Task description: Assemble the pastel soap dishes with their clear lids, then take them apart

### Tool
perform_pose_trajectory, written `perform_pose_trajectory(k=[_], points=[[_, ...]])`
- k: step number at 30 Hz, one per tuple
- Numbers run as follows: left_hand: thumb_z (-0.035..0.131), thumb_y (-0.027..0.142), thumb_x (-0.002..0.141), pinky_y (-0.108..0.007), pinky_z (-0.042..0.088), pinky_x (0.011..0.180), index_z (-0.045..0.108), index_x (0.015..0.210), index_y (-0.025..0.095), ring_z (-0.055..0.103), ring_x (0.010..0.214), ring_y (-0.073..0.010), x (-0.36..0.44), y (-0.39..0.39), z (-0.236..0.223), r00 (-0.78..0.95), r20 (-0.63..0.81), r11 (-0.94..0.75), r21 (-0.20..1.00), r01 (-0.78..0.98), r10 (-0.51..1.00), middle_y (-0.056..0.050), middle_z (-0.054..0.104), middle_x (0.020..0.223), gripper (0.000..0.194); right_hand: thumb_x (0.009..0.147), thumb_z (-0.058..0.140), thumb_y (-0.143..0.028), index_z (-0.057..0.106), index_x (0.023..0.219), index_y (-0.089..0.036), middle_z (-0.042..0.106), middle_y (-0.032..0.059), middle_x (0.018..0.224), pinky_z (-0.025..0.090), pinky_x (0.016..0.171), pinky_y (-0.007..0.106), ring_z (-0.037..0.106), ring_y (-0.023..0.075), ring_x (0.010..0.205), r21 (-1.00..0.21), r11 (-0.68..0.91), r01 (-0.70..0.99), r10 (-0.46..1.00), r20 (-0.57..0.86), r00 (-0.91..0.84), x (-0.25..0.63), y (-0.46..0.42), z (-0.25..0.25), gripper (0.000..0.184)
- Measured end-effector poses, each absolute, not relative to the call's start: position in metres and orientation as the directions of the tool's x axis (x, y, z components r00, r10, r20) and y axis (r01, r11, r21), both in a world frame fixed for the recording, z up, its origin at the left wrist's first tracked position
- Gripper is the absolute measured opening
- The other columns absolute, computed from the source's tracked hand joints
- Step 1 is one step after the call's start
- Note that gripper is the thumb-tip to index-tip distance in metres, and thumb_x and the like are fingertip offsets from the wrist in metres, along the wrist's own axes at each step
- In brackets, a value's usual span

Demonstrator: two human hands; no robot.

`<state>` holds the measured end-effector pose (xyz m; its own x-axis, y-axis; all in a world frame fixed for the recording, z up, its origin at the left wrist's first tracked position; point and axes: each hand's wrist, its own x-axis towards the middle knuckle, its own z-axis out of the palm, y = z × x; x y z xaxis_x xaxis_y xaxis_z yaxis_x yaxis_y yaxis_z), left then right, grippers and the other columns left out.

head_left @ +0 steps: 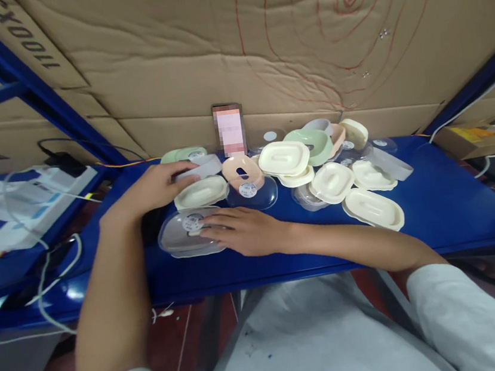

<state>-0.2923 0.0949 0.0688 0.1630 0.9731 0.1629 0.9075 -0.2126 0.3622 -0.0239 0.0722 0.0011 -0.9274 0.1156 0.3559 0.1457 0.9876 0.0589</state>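
My left hand [161, 185] pinches a frosted translucent plastic piece [208, 166] between thumb and fingers, just above a cream soap dish [203, 192]. Stretched out flat, my right hand [250, 230] rests on a clear plastic lid [174, 233], its fingertips at the round white label [192, 222]. Beneath that lid, a pale dish partly shows through. Between and beyond my hands lie a peach soap dish [237, 167] with a dark slot and another labelled clear lid [264, 194]. A green dish [171, 155] sits behind my left hand.
Cream dishes [332, 182], a green dish [321, 143] and clear covers are piled at the right of the blue table [248, 266]. A phone [230, 128] leans on the cardboard wall [159, 58]. White cables [39, 289] and a power strip [68, 195] lie left.
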Motion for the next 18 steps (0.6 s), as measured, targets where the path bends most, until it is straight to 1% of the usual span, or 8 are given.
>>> perform_pose_trajectory(k=[2, 3, 4, 6, 7, 9, 12, 18], points=[[0.050, 0.065, 0.100, -0.038, 0.052, 0.104, 0.071, 0.135, 0.019, 0.071, 0.110, -0.0275, -0.289, 0.097, 0.067, 0.139, 0.273, -0.234, 0.354, 0.905, 0.952, -0.007, 0.076, 0.134, 0.061, 0.112, 0.041, -0.016, 0.055, 0.152, -0.018, 0.060, 0.0097, 0.156, 0.042, 0.120, 0.035, 0.047, 0.0191, 0.150, 0.014, 0.993, 0.117, 0.105, 0.358, -0.928, -0.016, 0.073, 0.004, 0.042], [0.050, 0.062, 0.101, -0.039, 0.052, 0.105, 0.070, 0.135, 0.018, 0.071, 0.114, -0.0278, -0.287, 0.099, 0.064, 0.131, 0.329, -0.247, 0.344, 0.906, 0.935, -0.008, 0.075, 0.135, 0.059, 0.113, 0.043, -0.022, 0.056, 0.151, -0.018, 0.060, 0.0107, 0.155, 0.040, 0.123, 0.038, 0.047, 0.0209, 0.150, -0.007, 0.993, 0.117, 0.111, 0.371, -0.922, -0.013, 0.072, 0.006, 0.040], [0.049, 0.058, 0.103, -0.041, 0.050, 0.109, 0.070, 0.136, 0.017, 0.070, 0.120, -0.0285, -0.285, 0.102, 0.061, 0.127, 0.374, -0.257, 0.321, 0.912, 0.919, -0.009, 0.074, 0.138, 0.057, 0.113, 0.047, -0.032, 0.057, 0.150, -0.018, 0.060, 0.0122, 0.154, 0.038, 0.125, 0.044, 0.046, 0.0244, 0.151, -0.030, 0.991, 0.131, 0.132, 0.393, -0.910, -0.012, 0.071, 0.006, 0.041], [0.048, 0.049, 0.105, -0.050, 0.042, 0.119, 0.069, 0.138, 0.018, 0.064, 0.133, -0.0307, -0.283, 0.109, 0.050, 0.123, 0.417, -0.241, 0.243, 0.940, 0.901, -0.011, 0.072, 0.142, 0.051, 0.107, 0.056, -0.054, 0.058, 0.149, -0.017, 0.056, 0.0160, 0.157, 0.035, 0.127, 0.053, 0.040, 0.0324, 0.155, -0.076, 0.982, 0.174, 0.190, 0.428, -0.884, -0.016, 0.069, 0.006, 0.056], [0.047, 0.045, 0.105, -0.055, 0.037, 0.122, 0.069, 0.138, 0.019, 0.061, 0.138, -0.0319, -0.283, 0.114, 0.045, 0.127, 0.411, -0.225, 0.200, 0.954, 0.903, -0.011, 0.071, 0.142, 0.048, 0.104, 0.060, -0.059, 0.056, 0.150, -0.016, 0.054, 0.0177, 0.159, 0.035, 0.127, 0.054, 0.038, 0.0343, 0.155, -0.099, 0.976, 0.195, 0.218, 0.433, -0.875, -0.020, 0.068, 0.005, 0.064], [0.048, 0.041, 0.103, -0.058, 0.035, 0.123, 0.071, 0.136, 0.022, 0.060, 0.141, -0.0329, -0.285, 0.122, 0.033, 0.145, 0.376, -0.215, 0.150, 0.965, 0.915, -0.011, 0.072, 0.142, 0.044, 0.104, 0.062, -0.054, 0.051, 0.156, -0.016, 0.052, 0.0185, 0.160, 0.039, 0.125, 0.050, 0.040, 0.0325, 0.154, -0.131, 0.969, 0.208, 0.244, 0.416, -0.876, -0.028, 0.068, 0.004, 0.065], [0.050, 0.041, 0.100, -0.051, 0.042, 0.121, 0.071, 0.135, 0.023, 0.060, 0.141, -0.0314, -0.293, 0.129, 0.022, 0.194, 0.372, -0.277, 0.185, 0.943, 0.908, -0.011, 0.069, 0.145, 0.045, 0.109, 0.057, -0.042, 0.047, 0.160, -0.020, 0.053, 0.0172, 0.159, 0.040, 0.126, 0.049, 0.042, 0.0290, 0.154, -0.133, 0.975, 0.177, 0.215, 0.377, -0.901, -0.033, 0.071, 0.004, 0.056], [0.051, 0.044, 0.100, -0.053, 0.039, 0.125, 0.068, 0.138, 0.023, 0.051, 0.149, -0.0327, -0.295, 0.128, 0.023, 0.195, 0.434, -0.306, 0.203, 0.930, 0.880, -0.012, 0.055, 0.160, 0.047, 0.112, 0.050, -0.039, 0.058, 0.151, -0.019, 0.055, 0.0143, 0.159, 0.034, 0.131, 0.051, 0.037, 0.0269, 0.159, -0.060, 0.994, 0.092, 0.109, 0.425, -0.899, 0.008, 0.088, 0.023, 0.045]])
